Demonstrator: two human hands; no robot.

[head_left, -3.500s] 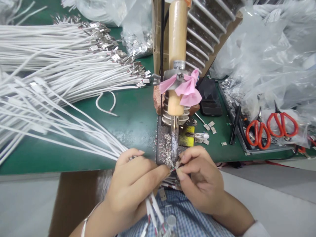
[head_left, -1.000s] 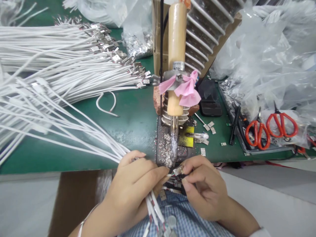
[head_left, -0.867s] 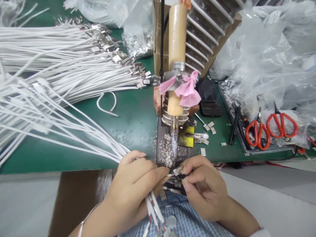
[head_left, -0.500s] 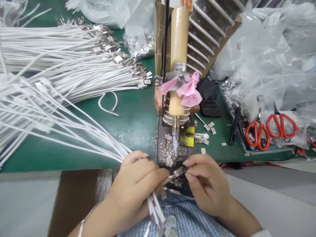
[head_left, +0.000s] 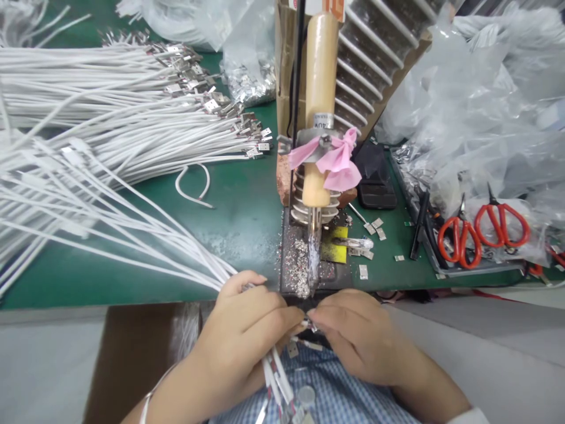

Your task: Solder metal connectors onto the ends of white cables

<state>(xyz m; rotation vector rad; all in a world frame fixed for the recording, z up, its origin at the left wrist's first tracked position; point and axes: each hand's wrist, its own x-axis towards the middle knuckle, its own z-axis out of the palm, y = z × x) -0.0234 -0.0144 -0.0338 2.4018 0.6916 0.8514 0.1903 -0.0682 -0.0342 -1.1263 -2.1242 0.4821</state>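
My left hand [head_left: 249,330] is closed around a bundle of white cables [head_left: 185,238], whose stripped ends with red wires hang below it over a blue checked garment. Its thumb and finger pinch one cable end at the front. Against that end, my right hand [head_left: 364,335] is closed in a pinch on a small metal USB plug [head_left: 312,326], mostly covered by the fingertips. Just above both hands, a soldering iron [head_left: 321,76] with a wooden handle is clamped with its tip pointing down. Solder crumbs [head_left: 302,265] lie beside the tip.
Piles of white USB cables [head_left: 132,118] cover the left of the green table [head_left: 247,212]. Right of the iron are a yellow sponge [head_left: 339,253], loose metal plugs [head_left: 363,271], and a tray [head_left: 468,271] with red-handled scissors [head_left: 459,241]. A ribbed hose [head_left: 379,53] rises behind.
My right hand has moved left and slightly down, against my left fingertips. The USB plug, seen just under the iron tip before, is now lower and mostly covered. My left hand has barely moved.
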